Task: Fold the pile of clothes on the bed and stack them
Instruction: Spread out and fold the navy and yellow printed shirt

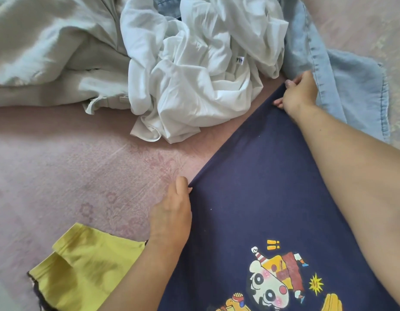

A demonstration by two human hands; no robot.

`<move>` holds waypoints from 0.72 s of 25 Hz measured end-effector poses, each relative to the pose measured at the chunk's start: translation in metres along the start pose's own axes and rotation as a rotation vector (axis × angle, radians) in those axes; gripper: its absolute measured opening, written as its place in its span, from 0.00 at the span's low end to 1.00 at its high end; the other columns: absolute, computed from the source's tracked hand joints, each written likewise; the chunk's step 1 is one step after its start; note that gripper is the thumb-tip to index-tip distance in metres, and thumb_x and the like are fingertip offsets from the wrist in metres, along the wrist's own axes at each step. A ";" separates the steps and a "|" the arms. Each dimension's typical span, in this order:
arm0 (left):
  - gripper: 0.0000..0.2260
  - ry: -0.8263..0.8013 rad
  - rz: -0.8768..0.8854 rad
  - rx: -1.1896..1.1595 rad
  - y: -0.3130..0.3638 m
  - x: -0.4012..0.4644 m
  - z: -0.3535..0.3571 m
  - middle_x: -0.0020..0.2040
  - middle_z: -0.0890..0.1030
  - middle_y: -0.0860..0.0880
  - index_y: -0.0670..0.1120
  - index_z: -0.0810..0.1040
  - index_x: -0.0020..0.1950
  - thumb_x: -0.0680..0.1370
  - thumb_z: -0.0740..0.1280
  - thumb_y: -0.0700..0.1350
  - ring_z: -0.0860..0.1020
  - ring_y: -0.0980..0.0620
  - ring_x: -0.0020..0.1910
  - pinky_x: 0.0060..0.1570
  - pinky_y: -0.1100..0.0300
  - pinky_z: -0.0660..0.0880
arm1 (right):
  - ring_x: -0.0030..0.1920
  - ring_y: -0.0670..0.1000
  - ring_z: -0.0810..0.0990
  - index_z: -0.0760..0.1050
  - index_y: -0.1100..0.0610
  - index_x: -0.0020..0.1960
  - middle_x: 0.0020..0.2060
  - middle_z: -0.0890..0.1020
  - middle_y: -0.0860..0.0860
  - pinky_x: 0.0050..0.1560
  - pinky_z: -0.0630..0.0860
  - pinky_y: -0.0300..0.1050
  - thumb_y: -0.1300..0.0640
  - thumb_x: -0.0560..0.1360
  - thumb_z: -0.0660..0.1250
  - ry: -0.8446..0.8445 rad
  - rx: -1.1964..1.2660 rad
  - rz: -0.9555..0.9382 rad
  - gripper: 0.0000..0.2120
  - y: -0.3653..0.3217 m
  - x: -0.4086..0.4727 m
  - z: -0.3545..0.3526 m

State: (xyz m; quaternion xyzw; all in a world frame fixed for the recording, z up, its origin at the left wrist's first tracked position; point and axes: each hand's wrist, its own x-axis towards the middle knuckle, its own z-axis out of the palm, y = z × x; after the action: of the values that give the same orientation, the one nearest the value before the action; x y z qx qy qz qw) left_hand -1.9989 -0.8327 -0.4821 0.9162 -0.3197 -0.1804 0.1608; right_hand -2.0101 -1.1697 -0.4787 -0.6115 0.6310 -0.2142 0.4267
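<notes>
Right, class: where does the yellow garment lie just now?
In the head view, the yellow garment lies at lower left on the pink bedcover, beside the left forearm and left of the navy printed shirt.

We're counting two hands: left hand (171,217) and right hand (299,93), both pinching one navy printed T-shirt (257,187). We're seeing five garments total. Relative to that shirt: one yellow piece (82,265) left of it, one crumpled white garment (194,81) beyond it, one beige garment (48,52) further left of the white one, one light denim piece (351,86) right of it.
</notes>
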 end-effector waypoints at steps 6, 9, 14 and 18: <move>0.17 0.213 0.300 0.370 -0.024 0.002 0.031 0.39 0.76 0.47 0.41 0.71 0.60 0.72 0.69 0.36 0.74 0.48 0.31 0.34 0.55 0.68 | 0.53 0.51 0.70 0.66 0.60 0.59 0.64 0.68 0.58 0.52 0.65 0.32 0.67 0.78 0.57 0.001 -0.381 -0.242 0.10 0.007 -0.009 0.014; 0.16 0.296 0.391 0.258 0.006 -0.009 0.037 0.59 0.76 0.40 0.39 0.69 0.66 0.80 0.53 0.33 0.75 0.42 0.57 0.60 0.47 0.67 | 0.71 0.57 0.62 0.62 0.67 0.68 0.72 0.57 0.64 0.64 0.53 0.23 0.67 0.77 0.56 -0.046 -0.317 -0.531 0.20 0.033 -0.038 0.002; 0.24 -0.096 0.692 0.246 0.033 0.005 0.063 0.76 0.62 0.45 0.48 0.63 0.75 0.80 0.54 0.52 0.60 0.44 0.75 0.72 0.45 0.54 | 0.77 0.59 0.41 0.44 0.50 0.78 0.78 0.44 0.53 0.69 0.45 0.73 0.46 0.82 0.46 -0.056 -0.963 -0.405 0.27 0.088 -0.091 -0.004; 0.27 -0.137 0.630 0.307 0.027 0.018 0.070 0.77 0.60 0.45 0.53 0.61 0.76 0.78 0.55 0.58 0.57 0.39 0.75 0.71 0.36 0.51 | 0.76 0.54 0.34 0.33 0.39 0.75 0.76 0.37 0.44 0.65 0.36 0.75 0.39 0.80 0.38 -0.230 -1.030 -0.327 0.26 0.089 -0.065 0.001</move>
State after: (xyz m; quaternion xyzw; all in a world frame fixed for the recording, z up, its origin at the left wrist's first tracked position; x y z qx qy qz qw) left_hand -2.0305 -0.8770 -0.5370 0.7718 -0.6201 -0.1327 0.0471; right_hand -2.0691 -1.0935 -0.5318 -0.8505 0.5006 0.1267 0.0997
